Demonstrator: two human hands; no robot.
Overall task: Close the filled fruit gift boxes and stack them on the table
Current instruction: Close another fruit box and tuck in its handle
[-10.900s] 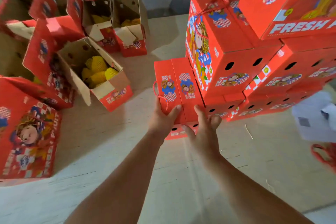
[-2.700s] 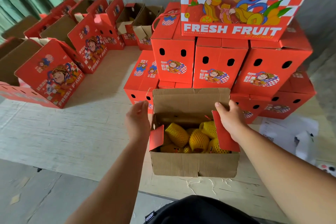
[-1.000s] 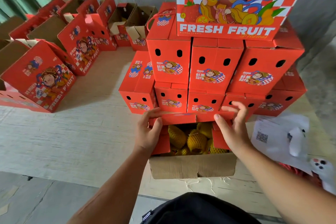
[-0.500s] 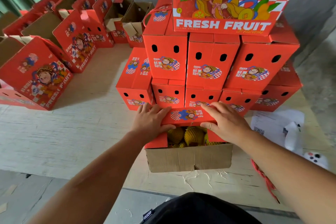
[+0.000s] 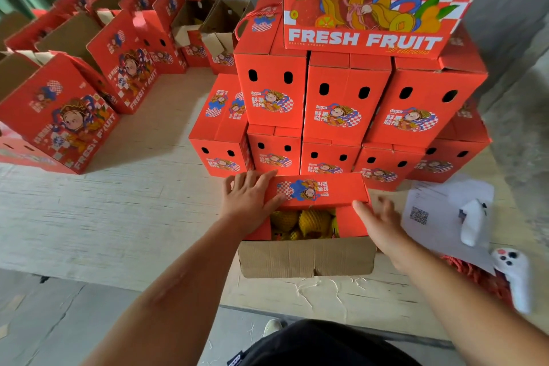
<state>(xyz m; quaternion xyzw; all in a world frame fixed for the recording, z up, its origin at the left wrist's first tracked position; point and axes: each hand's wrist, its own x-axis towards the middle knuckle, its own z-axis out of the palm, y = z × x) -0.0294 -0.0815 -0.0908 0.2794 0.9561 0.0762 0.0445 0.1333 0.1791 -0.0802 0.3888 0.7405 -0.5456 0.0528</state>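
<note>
The box being closed (image 5: 307, 258) sits at the near edge of the table (image 5: 118, 217), right in front of the person. Its far flap (image 5: 318, 190) is folded down over the top. The near flap still hangs down in front, so the yellow fruit (image 5: 303, 221) in its net wraps can be seen inside.

The left hand (image 5: 248, 202) lies flat on the far flap with straight fingers and presses it down. The right hand (image 5: 378, 221) is by the right side of the box with its fingers straight and spread. It holds nothing. It looks blurry, so it is hard to say if it touches the side flap.

A lot is done. A big stack of closed boxes (image 5: 347, 98) stands just behind this box, toward the far right of the table. More is left, though. Many open boxes (image 5: 59, 116) wait along the left edge and the far left corner.

There is little room behind the box, because the stack is so close. The wide bare part of the table is on the left. On the right lie a paper sheet (image 5: 445, 211) and a white thing (image 5: 472, 226), so there is less room there.
</note>
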